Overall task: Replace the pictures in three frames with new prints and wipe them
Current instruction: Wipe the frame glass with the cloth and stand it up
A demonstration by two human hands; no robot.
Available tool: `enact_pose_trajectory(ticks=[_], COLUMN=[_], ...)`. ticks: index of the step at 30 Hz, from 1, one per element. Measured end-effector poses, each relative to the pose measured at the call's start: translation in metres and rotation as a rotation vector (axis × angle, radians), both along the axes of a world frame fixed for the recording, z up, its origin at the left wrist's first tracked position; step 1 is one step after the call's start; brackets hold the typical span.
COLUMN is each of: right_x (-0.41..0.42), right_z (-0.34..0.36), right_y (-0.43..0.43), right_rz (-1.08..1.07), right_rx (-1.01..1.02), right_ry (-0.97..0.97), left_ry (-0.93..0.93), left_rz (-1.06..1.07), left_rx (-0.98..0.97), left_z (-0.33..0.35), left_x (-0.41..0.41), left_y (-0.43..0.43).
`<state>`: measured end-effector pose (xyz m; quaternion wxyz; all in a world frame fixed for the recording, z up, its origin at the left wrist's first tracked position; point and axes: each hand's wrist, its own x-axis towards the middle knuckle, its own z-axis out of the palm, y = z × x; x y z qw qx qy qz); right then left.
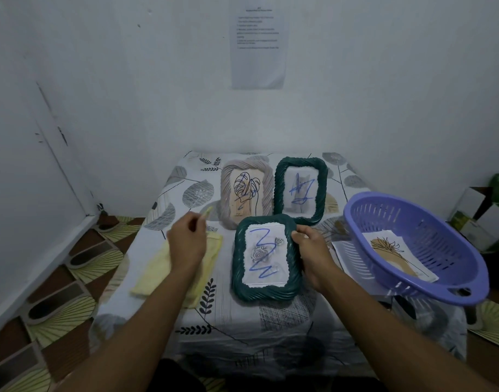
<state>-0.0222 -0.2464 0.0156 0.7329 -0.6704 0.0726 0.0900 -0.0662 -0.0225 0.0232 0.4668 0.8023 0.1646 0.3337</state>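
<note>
Three woven frames stand on a small table with a leaf-print cloth (pixel 220 312). A beige frame (pixel 228 193) with a leaf drawing is at the back left. A dark green frame (pixel 279 190) with blue scribble is at the back right. Nearest me is a second dark green frame (pixel 238 264), holding a rose picture under a blue zigzag. My right hand (pixel 313 253) grips this frame's right edge. My left hand (pixel 187 240) hovers over a yellow cloth (pixel 157 267) and pinches a small pale object (pixel 207 211). New prints (pixel 398 256) lie in a purple basket.
The purple basket (pixel 440 222) sits tilted at the table's right edge, over loose paper (pixel 347 256). White walls close in behind and on the left. A printed sheet (pixel 258 43) hangs on the back wall. Boxes (pixel 480 216) stand on the floor at right.
</note>
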Motion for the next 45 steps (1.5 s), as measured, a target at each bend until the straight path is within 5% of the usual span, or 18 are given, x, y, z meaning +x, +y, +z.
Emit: enact_pose_trajectory(ticks=[3,8,11,14,19,23,36,45], right_x=[-0.001,-0.008,-0.012,-0.015,-0.004,-0.006,-0.015,-0.016], right_z=[0.0,0.005,0.004,0.006,0.018,0.02,0.027,0.029], right_y=[0.005,-0.002,-0.01,-0.011,-0.016,-0.014,-0.019,-0.022], right_rz=[0.014,-0.016,-0.009,0.005,-0.08,-0.075,-0.054,-0.053], right_rx=[-0.008,0.002,0.005,0.047,0.094,0.101,0.174,0.185], right_ry=[-0.01,-0.023,-0.024,-0.038,-0.077,-0.112,-0.197,-0.179], left_ry=[-0.017,0.046,-0.053,0.037,0.05,0.083,0.139,0.225], left_rz=[-0.251,-0.56,-0.572,-0.53,-0.636,-0.477,-0.396,-0.529], left_rx=[-0.031,0.461,0.675,0.872,0.943,1.105,1.092,1.046], left_z=[0.005,-0.038,-0.04,-0.031,-0.032,-0.032,-0.012,-0.003], left_x=[-0.007,-0.005,0.003,0.01,-0.002,-0.002,-0.005,-0.011], left_y=[-0.046,-0.069,-0.063,-0.059,-0.06,-0.058,-0.076,-0.079])
